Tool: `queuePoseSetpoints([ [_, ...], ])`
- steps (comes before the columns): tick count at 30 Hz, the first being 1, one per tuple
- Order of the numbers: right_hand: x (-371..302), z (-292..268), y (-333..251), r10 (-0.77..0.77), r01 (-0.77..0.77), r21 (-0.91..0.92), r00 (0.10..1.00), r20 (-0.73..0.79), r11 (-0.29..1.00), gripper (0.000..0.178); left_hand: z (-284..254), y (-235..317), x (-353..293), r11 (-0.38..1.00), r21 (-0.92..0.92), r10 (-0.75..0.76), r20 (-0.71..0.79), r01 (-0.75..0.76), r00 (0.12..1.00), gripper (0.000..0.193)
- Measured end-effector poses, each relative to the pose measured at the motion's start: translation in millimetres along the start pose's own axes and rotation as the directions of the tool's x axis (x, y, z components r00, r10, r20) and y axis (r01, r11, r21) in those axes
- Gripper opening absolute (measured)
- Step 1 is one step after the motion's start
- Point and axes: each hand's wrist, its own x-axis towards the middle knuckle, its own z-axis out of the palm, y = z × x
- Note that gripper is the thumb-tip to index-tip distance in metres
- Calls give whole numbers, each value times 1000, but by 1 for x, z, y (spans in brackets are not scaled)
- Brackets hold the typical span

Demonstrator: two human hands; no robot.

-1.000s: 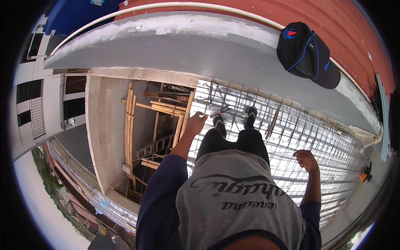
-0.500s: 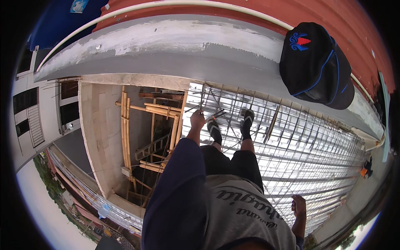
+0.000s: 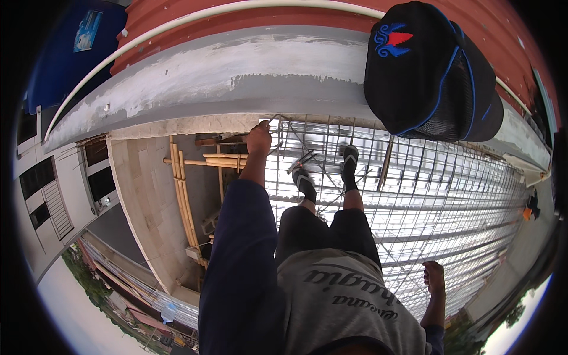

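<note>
While standing on the rebar mesh point(image 3: 414, 195), the person reaches the left hand point(image 3: 259, 137) forward to the mesh's far edge, right where it meets the grey concrete ledge point(image 3: 236, 77). Left grip looks curled around a bar or wire end at that edge; exactly what it pinches is too small to tell. Left arm in a dark blue sleeve point(image 3: 236, 266), stretched straight out. Right hand point(image 3: 433, 277) hangs low beside the hip over the mesh's near right part, fingers pressed together in a loose fist, nothing seen in it. Both feet in dark sandals point(image 3: 305, 180) sit on the mesh just behind the left hand, toes toward the ledge. Black shorts, grey shirt below. Mesh runs from the ledge out to the right edge, shiny sheet underneath. Left of the mesh's left edge there is an open drop with wooden and bamboo poles point(image 3: 183, 195) standing and lying across, pale wall beside them. Black cap with blue trim point(image 3: 426, 71) rests on the ledge, far right, well apart from both hands. Red corrugated roof point(image 3: 296, 12) beyond the ledge.
</note>
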Motion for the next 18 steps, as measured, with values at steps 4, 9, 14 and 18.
queuePoseSetpoints([
  [4, -8, 2, -5, 22, -22, -12, 999, -27, 1000, 11, 5, 10, 15, 995, 75, 66, -23, -64, 998, 21],
  [9, -7, 8, -11, 12, -13, -36, 1000, -14, 999, 10, 11, -1, 15, 990, 85, 119, -29, -116, 992, 19],
  [14, -5, 19, -13, -5, 5, -47, 1000, -11, 999, 11, 5, -6, 8, 993, 66, 103, -11, -102, 995, 19],
  [18, -5, 22, -17, 8, -9, -63, 1000, -10, 998, 11, 3, -13, -2, 992, -28, 120, -70, -122, 990, 21],
])
